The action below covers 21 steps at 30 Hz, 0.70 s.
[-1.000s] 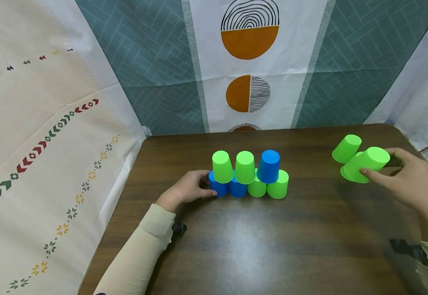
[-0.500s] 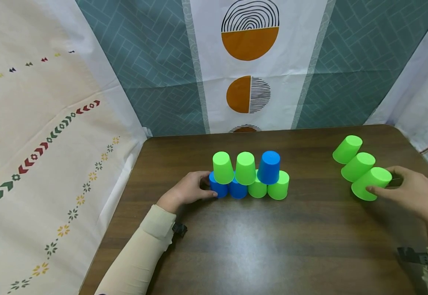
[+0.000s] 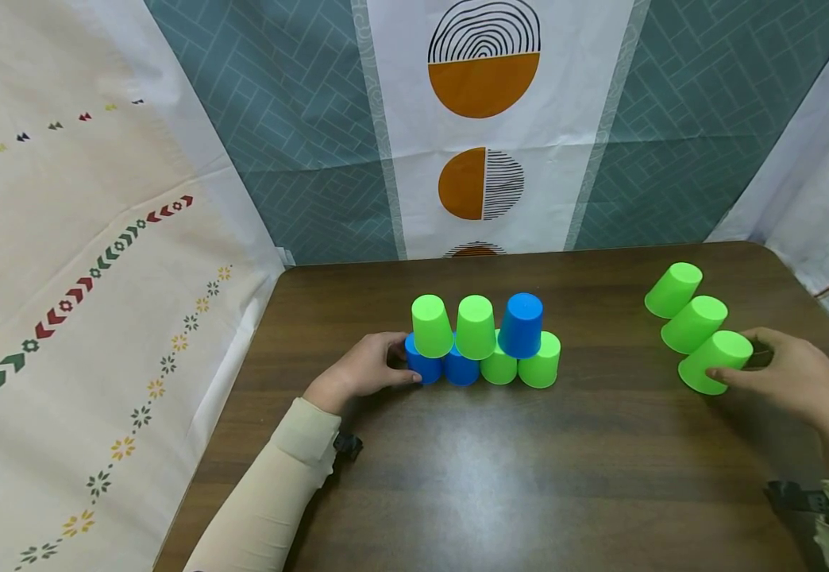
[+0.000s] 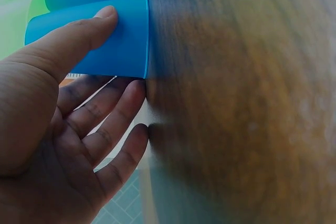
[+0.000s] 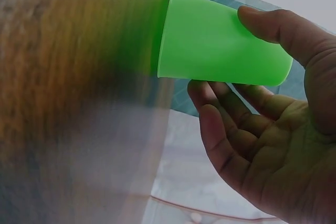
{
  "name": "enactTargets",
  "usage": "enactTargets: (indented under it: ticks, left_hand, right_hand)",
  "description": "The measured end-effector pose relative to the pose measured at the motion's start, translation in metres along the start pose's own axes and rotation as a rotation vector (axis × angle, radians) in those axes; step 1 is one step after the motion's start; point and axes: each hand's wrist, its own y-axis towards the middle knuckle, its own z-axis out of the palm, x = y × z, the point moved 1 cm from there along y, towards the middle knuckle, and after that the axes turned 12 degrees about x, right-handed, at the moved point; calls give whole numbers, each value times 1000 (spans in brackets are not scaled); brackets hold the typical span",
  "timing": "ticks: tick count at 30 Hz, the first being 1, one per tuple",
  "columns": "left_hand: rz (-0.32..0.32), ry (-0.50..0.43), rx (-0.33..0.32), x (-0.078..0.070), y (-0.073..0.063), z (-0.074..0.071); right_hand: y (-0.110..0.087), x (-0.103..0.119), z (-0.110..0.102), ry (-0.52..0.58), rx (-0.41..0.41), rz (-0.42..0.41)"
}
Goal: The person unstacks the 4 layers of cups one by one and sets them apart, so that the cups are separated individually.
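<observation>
At the left end of a two-level row of upturned cups, my left hand (image 3: 360, 367) holds the bottom blue cup (image 4: 105, 45) between thumb and fingers. Beside that cup in the bottom row are another blue cup (image 3: 461, 369) and two green cups, one at the right end (image 3: 540, 361). Resting across them are two green cups (image 3: 432, 326) and a blue cup (image 3: 522, 326). On the right, my right hand (image 3: 789, 373) grips an upturned green cup (image 5: 220, 45) by its side, its rim close over the table in the right wrist view.
Two more upturned green cups (image 3: 674, 290) stand in a slanting line behind the one in my right hand. The brown wooden table (image 3: 529, 477) ends at a patterned cloth backdrop (image 3: 300, 159). White cloth (image 3: 86, 357) hangs along the left side.
My right hand has lifted the green cup off the middle one on the right and brought it nearer and down to the table. The left hand and its row stay put.
</observation>
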Motion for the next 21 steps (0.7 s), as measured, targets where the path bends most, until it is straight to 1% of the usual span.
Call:
enactTargets:
  ticks: [7, 16, 21]
  left_hand:
    - [5, -8, -4, 1, 0, 0]
    - [6, -2, 0, 2, 1, 0]
    - [12, 1, 1, 2, 2, 0]
  right_hand:
    - [1, 3, 0, -6, -7, -15]
    - [3, -1, 1, -18, -6, -18]
    - [0, 2, 0, 10, 2, -5]
